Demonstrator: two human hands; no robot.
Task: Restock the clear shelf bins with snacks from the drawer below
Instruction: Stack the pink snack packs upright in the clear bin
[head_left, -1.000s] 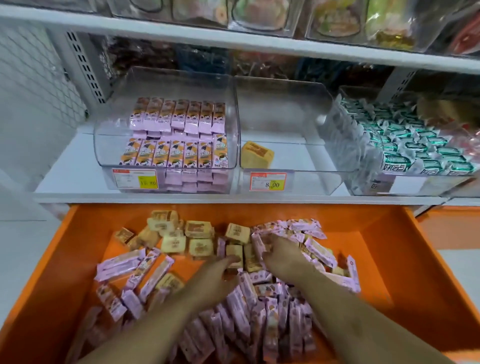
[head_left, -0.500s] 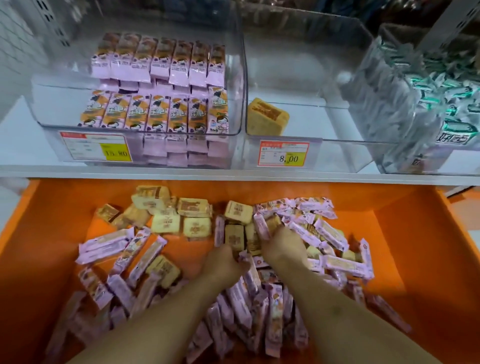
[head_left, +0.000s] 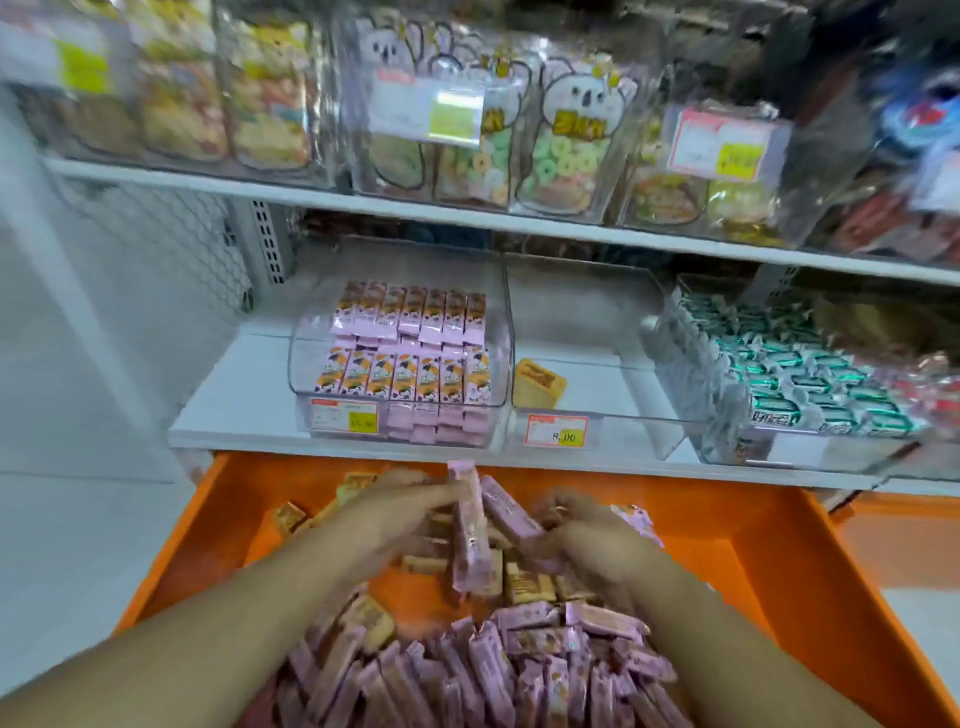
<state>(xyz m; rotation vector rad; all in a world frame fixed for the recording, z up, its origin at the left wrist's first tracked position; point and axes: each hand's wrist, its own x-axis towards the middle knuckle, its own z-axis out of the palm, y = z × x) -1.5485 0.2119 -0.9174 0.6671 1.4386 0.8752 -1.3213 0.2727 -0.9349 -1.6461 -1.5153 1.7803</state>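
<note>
Left grip (head_left: 400, 512) pinched on pink snack bar (head_left: 470, 535); right grip (head_left: 597, 545) blurred, unreadable.

Middle bin (head_left: 587, 332) seemingly open-topped, upper shelf (head_left: 467, 215) close overhead.

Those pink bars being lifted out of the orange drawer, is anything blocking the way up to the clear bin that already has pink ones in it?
Nothing visible does. The long pink wrapped snack bars, held between the left hand and right hand, sit just below the clear plastic bin of pink bars. Only the white shelf edge and the bin's low front wall lie between, and its top is open.
</note>
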